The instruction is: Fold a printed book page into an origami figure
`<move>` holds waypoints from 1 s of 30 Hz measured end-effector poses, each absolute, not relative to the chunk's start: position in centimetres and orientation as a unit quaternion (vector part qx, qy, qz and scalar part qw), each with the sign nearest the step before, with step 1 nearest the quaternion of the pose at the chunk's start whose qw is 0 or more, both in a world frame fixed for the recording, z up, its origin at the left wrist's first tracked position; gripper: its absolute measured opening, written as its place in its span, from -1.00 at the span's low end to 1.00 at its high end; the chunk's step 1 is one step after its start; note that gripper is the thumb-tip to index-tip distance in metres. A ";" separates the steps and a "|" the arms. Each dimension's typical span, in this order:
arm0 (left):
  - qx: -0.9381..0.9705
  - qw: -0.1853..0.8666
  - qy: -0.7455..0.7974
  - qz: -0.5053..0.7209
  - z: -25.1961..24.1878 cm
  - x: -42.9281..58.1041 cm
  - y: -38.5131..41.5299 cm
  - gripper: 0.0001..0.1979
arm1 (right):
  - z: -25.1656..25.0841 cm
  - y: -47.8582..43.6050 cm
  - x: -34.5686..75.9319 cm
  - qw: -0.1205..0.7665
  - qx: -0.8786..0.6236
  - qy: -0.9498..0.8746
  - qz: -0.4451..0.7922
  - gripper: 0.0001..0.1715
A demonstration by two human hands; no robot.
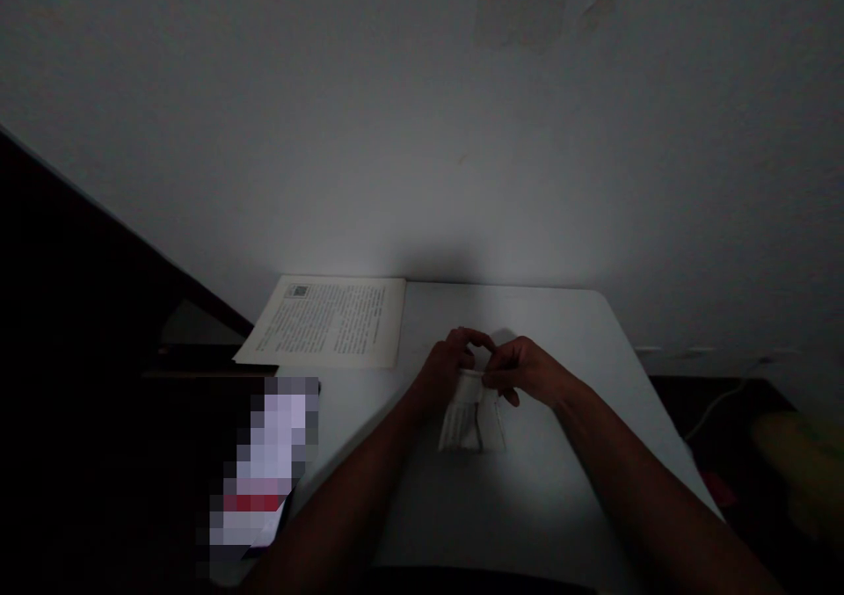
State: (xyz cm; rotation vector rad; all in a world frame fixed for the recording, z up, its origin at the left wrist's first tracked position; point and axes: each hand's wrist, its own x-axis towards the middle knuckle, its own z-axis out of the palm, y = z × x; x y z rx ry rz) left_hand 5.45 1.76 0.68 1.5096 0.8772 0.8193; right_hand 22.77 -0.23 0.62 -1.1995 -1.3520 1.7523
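A small folded white paper piece [470,419] with red marks hangs just above a white table [567,349]. My left hand [448,362] pinches its upper left edge with curled fingers. My right hand [524,371] is closed on the upper right edge, fingertips meeting those of the left. Both forearms reach in from the bottom of the dim view.
A printed sheet [330,321] lies at the table's far left corner, against a plain wall. A blurred rectangular thing [260,463] rests at the left edge near dark furniture [98,384]. A pale cable [716,402] runs on the floor to the right.
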 end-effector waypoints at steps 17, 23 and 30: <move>0.696 0.511 0.388 0.322 1.3 3.8 2.2 -0.43 | 1.1 -0.9 23.1 0.307 -0.475 -0.511 0.648 -0.75; 0.657 0.547 0.384 0.349 1.0 4.3 2.0 -0.39 | 0.8 -1.2 23.0 0.318 -0.471 -0.509 0.647 -0.75; 0.709 0.475 0.366 0.371 0.9 4.6 1.4 -0.45 | 0.7 -1.3 22.4 0.321 -0.486 -0.512 0.631 -0.75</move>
